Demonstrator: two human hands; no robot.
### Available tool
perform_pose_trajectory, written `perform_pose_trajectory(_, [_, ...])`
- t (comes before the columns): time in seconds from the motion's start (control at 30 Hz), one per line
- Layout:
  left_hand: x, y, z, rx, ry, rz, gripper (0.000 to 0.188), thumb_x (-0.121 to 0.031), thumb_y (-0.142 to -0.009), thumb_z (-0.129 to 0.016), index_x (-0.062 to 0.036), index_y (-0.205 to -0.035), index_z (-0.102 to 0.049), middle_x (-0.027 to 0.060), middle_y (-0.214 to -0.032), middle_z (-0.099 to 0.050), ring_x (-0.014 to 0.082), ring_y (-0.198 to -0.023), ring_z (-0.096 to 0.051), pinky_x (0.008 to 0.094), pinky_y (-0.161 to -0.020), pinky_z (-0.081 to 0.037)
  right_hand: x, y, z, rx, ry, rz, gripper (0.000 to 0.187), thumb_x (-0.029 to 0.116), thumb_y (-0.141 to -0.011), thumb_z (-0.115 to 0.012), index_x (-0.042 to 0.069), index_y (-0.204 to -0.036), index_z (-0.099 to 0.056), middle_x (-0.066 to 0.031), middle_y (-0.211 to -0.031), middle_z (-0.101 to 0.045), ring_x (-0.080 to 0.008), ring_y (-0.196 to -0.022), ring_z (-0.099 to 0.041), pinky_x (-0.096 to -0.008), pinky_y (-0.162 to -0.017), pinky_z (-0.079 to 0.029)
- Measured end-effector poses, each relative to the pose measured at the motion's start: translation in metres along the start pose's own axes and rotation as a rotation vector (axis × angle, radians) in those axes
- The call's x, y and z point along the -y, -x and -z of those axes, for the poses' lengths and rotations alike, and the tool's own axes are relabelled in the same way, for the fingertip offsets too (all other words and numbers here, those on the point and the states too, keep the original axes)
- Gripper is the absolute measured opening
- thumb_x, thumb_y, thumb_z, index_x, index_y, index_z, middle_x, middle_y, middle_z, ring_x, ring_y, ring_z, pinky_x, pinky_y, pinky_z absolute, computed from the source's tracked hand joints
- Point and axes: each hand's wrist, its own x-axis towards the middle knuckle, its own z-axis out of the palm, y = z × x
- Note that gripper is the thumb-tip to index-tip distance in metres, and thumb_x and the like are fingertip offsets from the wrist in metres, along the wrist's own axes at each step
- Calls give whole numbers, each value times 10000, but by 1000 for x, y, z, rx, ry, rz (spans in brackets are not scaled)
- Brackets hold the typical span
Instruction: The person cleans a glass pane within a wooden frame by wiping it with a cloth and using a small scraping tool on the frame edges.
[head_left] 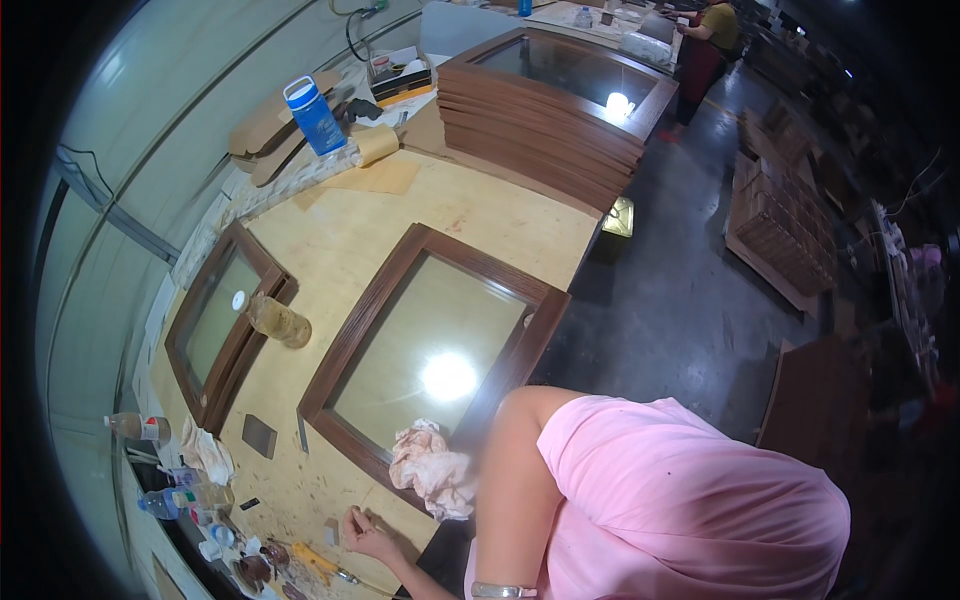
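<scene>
My left hand (368,537) is low on the wooden worktable, palm partly up, fingers loosely curled and somewhat apart. Nothing shows in it. Right beside its fingers is a small grey block (331,530). My right arm bends at the elbow over the near edge, with a metal band (504,590) at the wrist; the hand itself is cut off by the lower edge. In front of me a brown wood-grain frame with a glass pane (410,240) lies flat, reflecting a bright lamp. A crumpled, stained white rag (433,470) rests on its near corner.
At left, more brown frames (190,375) carry a bottle of yellowish liquid (278,320). Bottles, pots and a yellow-handled tool (315,560) crowd the near-left edge. Behind stand a tall stack of frames (540,150) and a blue jug (315,118). Another person (708,50) works beyond.
</scene>
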Motion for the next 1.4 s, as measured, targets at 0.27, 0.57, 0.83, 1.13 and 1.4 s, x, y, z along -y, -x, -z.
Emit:
perform_pose_trajectory(0.27, [3, 0, -5, 19, 92, 65, 160, -92, -995, -594, 43, -1059, -650, 59, -851, -640, 111, -673, -568, 248, -593, -494, -1, -5, -4, -6, -4, -4, 205, 152, -563, -705, 52, -569, -526, -113, -612, -486, -165, -635, -512, -334, -593, -401])
perform_pose_trajectory(0.57, [-1, 2, -6, -35, 71, 64, 146, -77, -991, -599, 45, -1045, -658, 57, -870, -645, 111, -706, -584, 241, -613, -493, -1, -8, -5, 9, -1, -2, 198, 147, -560, -701, 49, -568, -529, -114, -602, -478, -157, -624, -507, -329, -585, -398])
perform_pose_trajectory(0.83, [3, 8, -8, 1, 148, 165, 148, -90, -989, -610, 35, -1040, -669, 52, -871, -650, 101, -693, -559, 229, -615, -474, -3, -10, -5, -11, -10, 6, 192, 143, -557, -697, 46, -566, -531, -116, -594, -472, -150, -615, -503, -325, -577, -395])
perform_pose_trajectory(1.13, [6, 0, -22, 120, 158, 131, 153, -97, -1000, -594, 32, -1036, -666, 47, -877, -652, 105, -732, -574, 233, -652, -484, 0, -7, -5, -58, -25, 20, 185, 139, -553, -692, 43, -565, -534, -117, -585, -464, -142, -604, -498, -320, -569, -392])
perform_pose_trajectory(1.4, [-15, -27, -18, 251, -123, -151, 140, -63, -964, -638, 22, -1059, -695, 33, -908, -664, 101, -799, -603, 245, -739, -509, 37, 150, 74, -791, 595, -300, 151, 138, -698, -679, -8, -687, -644, -194, -816, -622, -363, -817, -609, -435, -699, -499])
